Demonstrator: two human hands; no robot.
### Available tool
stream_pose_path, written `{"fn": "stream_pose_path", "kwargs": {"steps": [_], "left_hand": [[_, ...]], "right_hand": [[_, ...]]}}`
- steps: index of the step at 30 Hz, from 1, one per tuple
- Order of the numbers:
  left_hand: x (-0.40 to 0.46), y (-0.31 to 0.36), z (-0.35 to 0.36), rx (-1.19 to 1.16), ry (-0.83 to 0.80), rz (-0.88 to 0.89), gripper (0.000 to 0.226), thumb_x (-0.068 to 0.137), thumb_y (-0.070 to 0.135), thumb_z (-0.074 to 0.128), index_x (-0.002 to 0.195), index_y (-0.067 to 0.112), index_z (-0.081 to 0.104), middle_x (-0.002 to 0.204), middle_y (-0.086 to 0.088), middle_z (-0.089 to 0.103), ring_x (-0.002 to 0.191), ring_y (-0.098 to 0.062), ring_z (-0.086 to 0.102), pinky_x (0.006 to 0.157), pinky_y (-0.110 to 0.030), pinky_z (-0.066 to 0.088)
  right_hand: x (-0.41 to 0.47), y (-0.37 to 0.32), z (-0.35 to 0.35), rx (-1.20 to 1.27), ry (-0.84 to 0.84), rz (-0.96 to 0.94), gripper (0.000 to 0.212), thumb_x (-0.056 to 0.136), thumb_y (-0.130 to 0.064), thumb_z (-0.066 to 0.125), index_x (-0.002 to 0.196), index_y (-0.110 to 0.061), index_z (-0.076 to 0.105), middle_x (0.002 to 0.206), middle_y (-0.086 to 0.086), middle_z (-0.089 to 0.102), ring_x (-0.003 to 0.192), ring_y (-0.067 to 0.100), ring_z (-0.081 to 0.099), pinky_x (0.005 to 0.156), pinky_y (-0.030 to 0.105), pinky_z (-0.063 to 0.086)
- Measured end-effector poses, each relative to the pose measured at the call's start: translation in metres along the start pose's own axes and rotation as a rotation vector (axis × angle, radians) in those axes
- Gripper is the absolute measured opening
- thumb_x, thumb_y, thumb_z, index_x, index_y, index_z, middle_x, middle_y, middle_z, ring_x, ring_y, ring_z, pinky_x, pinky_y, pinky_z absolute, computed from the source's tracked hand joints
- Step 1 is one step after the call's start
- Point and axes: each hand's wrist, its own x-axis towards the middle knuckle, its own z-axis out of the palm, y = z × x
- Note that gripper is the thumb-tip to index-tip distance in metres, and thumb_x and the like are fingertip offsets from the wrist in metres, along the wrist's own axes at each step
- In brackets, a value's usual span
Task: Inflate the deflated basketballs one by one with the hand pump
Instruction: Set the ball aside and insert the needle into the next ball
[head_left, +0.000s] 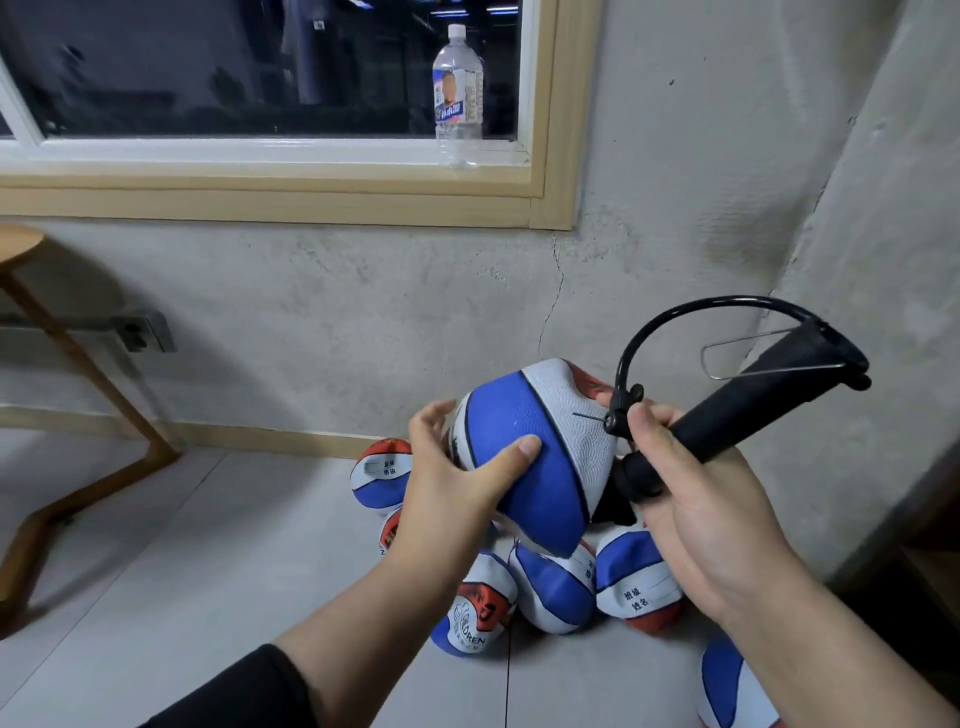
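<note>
My left hand grips a dented blue, white and red basketball held up in the air, thumb pressed into its blue panel. My right hand holds the black hand pump by its barrel, together with the end of its curved black hose. The thin needle at the hose end points left at the ball's white panel, its tip touching or just short of the surface. Several more deflated basketballs of the same colours lie piled on the floor below.
A grey concrete wall stands close behind the pile. A clear water bottle stands on the window sill. A wooden table leg is at the left, beside a wall socket. Another ball lies at the bottom right on the pale tiled floor.
</note>
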Motion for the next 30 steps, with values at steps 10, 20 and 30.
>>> {"fn": "stream_pose_path", "kwargs": {"steps": [10, 20, 30], "left_hand": [[0.007, 0.003, -0.006, 0.283, -0.081, 0.166, 0.1, 0.047, 0.062, 0.088, 0.129, 0.067, 0.033, 0.143, 0.021, 0.048, 0.135, -0.002, 0.046, 0.11, -0.026, 0.044], [0.009, 0.005, -0.012, 0.355, -0.026, 0.319, 0.115, 0.049, 0.062, 0.082, 0.139, 0.076, 0.011, 0.138, 0.044, 0.035, 0.14, 0.008, 0.036, 0.118, -0.031, 0.037], [0.011, 0.018, -0.017, 0.0, 0.037, -0.054, 0.037, 0.096, 0.052, 0.064, 0.121, 0.026, 0.073, 0.117, 0.013, 0.075, 0.114, -0.002, 0.067, 0.103, -0.034, 0.051]], "right_hand": [[-0.001, -0.002, -0.003, -0.068, -0.043, -0.039, 0.059, 0.055, -0.065, 0.092, 0.08, -0.018, 0.064, 0.118, 0.01, 0.07, 0.116, 0.028, 0.067, 0.098, 0.054, 0.051], [0.003, -0.003, -0.009, 0.073, -0.054, 0.108, 0.056, 0.09, -0.036, 0.069, 0.122, 0.008, 0.054, 0.134, 0.028, 0.062, 0.129, 0.039, 0.06, 0.109, 0.052, 0.047], [0.004, 0.004, -0.011, 0.061, 0.011, 0.139, 0.043, 0.093, -0.035, 0.063, 0.12, -0.003, 0.069, 0.128, 0.023, 0.069, 0.125, 0.035, 0.064, 0.108, 0.052, 0.049]]}}
